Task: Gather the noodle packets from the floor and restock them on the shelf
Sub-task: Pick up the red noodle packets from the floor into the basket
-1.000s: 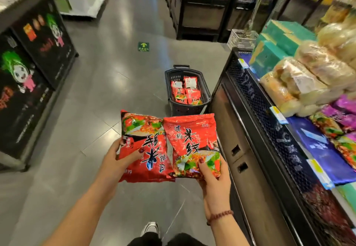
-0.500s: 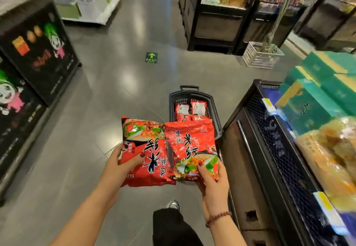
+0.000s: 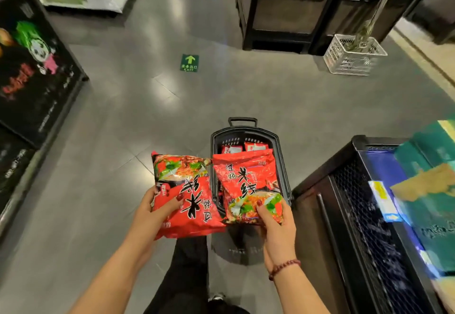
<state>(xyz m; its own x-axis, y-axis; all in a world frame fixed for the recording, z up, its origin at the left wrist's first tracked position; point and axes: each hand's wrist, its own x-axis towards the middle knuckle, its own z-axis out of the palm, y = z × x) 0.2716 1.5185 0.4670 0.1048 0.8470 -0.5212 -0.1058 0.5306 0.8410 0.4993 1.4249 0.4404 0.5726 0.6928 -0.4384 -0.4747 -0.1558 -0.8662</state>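
Observation:
My left hand [image 3: 152, 212] grips a red noodle packet [image 3: 187, 195], held upside down. A second red noodle packet [image 3: 246, 183] is gripped at its bottom edge by my right hand [image 3: 275, 230]. Both packets hover side by side over the near end of a black basket [image 3: 283, 163] on the floor. More red packets [image 3: 246, 146] lie inside the basket. The black mesh-fronted shelf [image 3: 354, 190] stands just right of the basket.
Teal boxes [image 3: 428, 148] and blurred goods sit on the shelf at right. A black display stand [image 3: 37, 87] lines the left. Dark shelving [image 3: 283, 18] and a white wire basket [image 3: 352, 55] stand ahead. A green exit sticker [image 3: 189, 63] marks the grey floor.
The view has swung left and down, away from the shelf's goods. The basket now lies directly under the packets, closer to me. Both hands keep their packets.

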